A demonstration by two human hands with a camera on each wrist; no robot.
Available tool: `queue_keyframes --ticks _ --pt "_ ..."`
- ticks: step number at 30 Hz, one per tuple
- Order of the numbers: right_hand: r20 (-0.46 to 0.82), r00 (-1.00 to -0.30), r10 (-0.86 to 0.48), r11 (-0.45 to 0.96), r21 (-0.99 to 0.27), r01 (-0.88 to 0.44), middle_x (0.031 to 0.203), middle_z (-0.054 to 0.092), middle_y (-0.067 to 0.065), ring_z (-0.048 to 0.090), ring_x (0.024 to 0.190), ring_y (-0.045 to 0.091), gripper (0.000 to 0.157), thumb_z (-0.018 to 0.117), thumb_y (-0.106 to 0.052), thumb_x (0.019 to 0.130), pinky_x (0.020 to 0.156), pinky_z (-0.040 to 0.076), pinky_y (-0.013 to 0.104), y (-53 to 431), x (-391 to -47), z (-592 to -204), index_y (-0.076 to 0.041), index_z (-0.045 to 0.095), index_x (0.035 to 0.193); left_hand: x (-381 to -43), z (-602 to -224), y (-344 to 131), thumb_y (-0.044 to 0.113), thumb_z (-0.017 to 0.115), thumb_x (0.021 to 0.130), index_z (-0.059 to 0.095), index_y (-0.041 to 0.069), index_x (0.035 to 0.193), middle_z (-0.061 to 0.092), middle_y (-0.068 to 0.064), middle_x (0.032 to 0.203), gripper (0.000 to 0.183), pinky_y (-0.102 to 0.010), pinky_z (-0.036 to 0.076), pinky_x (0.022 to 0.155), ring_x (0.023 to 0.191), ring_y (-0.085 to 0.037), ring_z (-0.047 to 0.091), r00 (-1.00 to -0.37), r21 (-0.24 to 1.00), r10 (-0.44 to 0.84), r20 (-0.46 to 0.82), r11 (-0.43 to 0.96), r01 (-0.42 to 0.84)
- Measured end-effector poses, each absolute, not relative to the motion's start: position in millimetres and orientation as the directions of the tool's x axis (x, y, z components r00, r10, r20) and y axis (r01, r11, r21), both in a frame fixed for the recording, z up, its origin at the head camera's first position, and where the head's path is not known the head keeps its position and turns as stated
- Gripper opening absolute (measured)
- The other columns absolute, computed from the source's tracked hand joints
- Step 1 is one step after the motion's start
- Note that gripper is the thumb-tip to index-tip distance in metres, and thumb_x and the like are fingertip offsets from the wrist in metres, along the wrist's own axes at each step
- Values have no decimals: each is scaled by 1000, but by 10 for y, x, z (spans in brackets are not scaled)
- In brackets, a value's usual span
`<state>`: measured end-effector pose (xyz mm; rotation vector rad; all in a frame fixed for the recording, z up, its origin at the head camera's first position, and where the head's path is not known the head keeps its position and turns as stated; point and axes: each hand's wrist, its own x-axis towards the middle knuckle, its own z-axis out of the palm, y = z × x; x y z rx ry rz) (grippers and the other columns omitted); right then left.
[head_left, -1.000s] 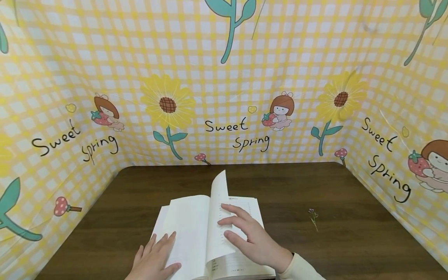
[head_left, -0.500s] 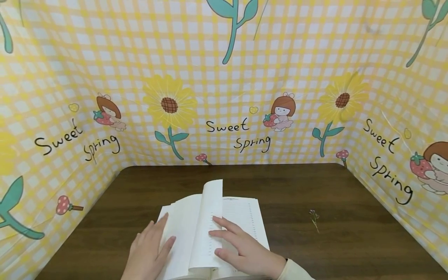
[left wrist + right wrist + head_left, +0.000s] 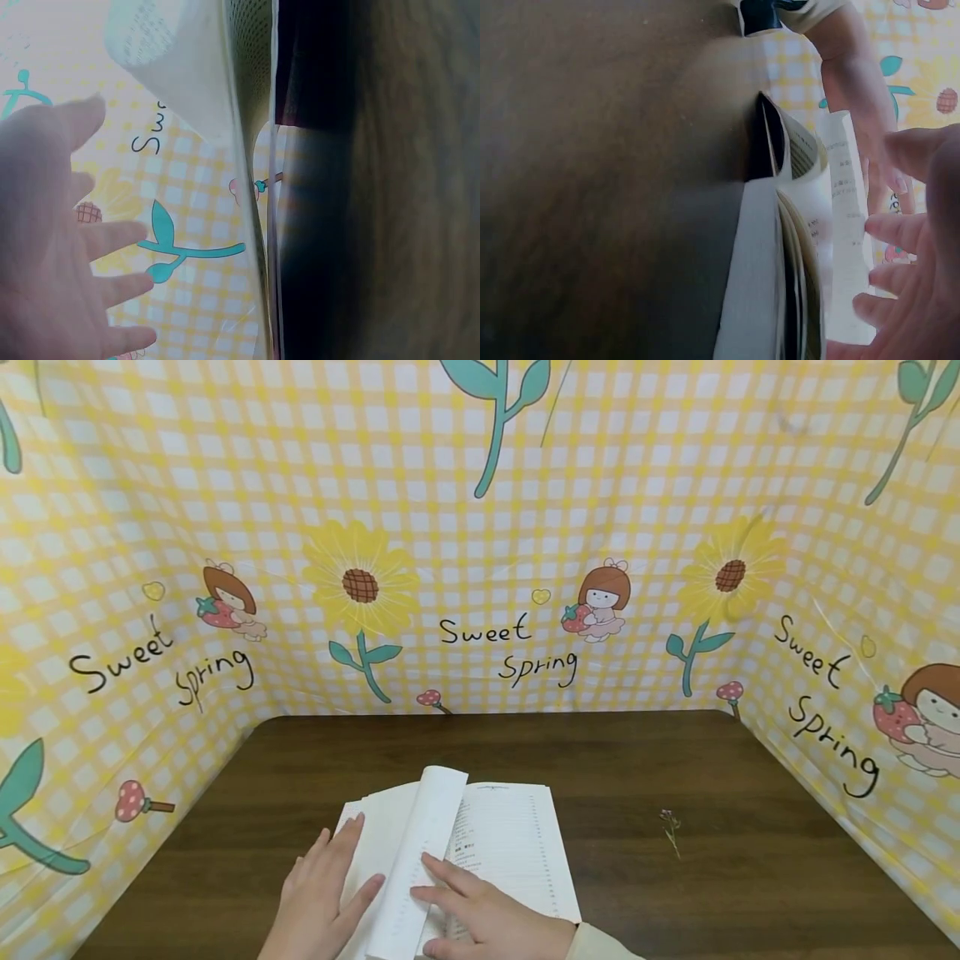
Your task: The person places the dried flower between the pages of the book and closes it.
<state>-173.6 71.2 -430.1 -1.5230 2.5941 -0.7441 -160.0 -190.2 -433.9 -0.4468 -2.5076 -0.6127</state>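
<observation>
Right hand [image 3: 491, 918], bottom centre of the head view: the fingers are extended and spread, the fingertips against the curling leaf [image 3: 433, 810], with no pinch visible. Over the last second this hand has shifted leftward with the leaf, which earlier stood nearly upright and now slants over the left-hand page [image 3: 390, 810]. The right-hand page [image 3: 510, 835], with lines of print and a column of small marks at its right, is consequently more exposed. The page turn therefore appears well advanced but unfinished, since the leaf does not yet lie flat.

Left hand [image 3: 318, 889], lower left of centre: the fingers are extended, the thumb apart, over the book's left edge; whether it presses the paper cannot be told. The book itself occupies the bottom centre of the frame, on the dark wooden table [image 3: 637, 752]. Right of centre lies a small flower sprig [image 3: 670, 832], unmoved; a yellow checked cloth [image 3: 480, 552] fills the upper frame.
</observation>
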Motion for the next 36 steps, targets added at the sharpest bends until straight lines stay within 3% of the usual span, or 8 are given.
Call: queue_keyframes --ticks 5,10,15,21,26,30,36 --pt "211 -466 -859 405 -277 -872 161 24 18 32 145 25 58 49 -45 104 110 38 35 655 -1752 -4339 -10 43 150 -1588 -4377 -1895 41 75 86 31 20 156 47 -15 148 86 -79 27 92 134 -51 35 -817 337 255 518 817 468" --pt "179 -455 -873 422 -194 -886 161 26 15 30 146 22 56 47 -46 104 103 43 38 648 -1752 -4352 -13 44 149 -1583 -4416 -1891 60 80 73 20 29 159 43 -16 150 109 -80 25 94 135 -51 33 -852 327 281 442 834 445" --pt "166 -444 -881 421 -155 -894 162 25 12 26 147 16 48 39 -40 108 101 43 38 628 -1754 -4353 -17 44 150 -1570 -4437 -1893 68 80 66 18 30 159 39 -16 153 118 -78 21 97 138 -50 30 -878 354 286 385 832 427" --pt "162 -438 -884 408 -188 -894 165 16 12 31 143 10 51 47 -33 107 100 42 33 627 -1804 -4335 -18 37 154 -1577 -4437 -1891 71 78 66 16 29 159 36 -15 154 119 -78 20 98 139 -49 27 -883 343 284 373 842 416" --pt "159 -487 -859 442 -248 -862 166 2 14 42 136 8 71 57 -36 102 100 42 37 614 -1825 -4332 -15 21 160 -1586 -4428 -1889 68 79 67 16 29 160 36 -16 155 119 -77 21 99 139 -47 27 -878 315 281 389 854 413" --pt "167 -542 -824 482 -296 -824 165 0 19 44 136 12 86 63 -38 98 98 44 38 602 -1815 -4343 -10 10 160 -1593 -4411 -1887 57 84 66 20 23 158 33 -19 155 117 -77 22 98 139 -47 27 -874 296 278 398 863 410" --pt "149 -558 -816 483 -354 -801 165 4 20 39 140 16 87 65 -38 97 100 43 40 590 -1801 -4371 -9 13 160 -1584 -4413 -1942 42 87 65 21 21 158 20 -21 159 116 -82 16 99 141 -51 16 -898 299 263 353 878 375"
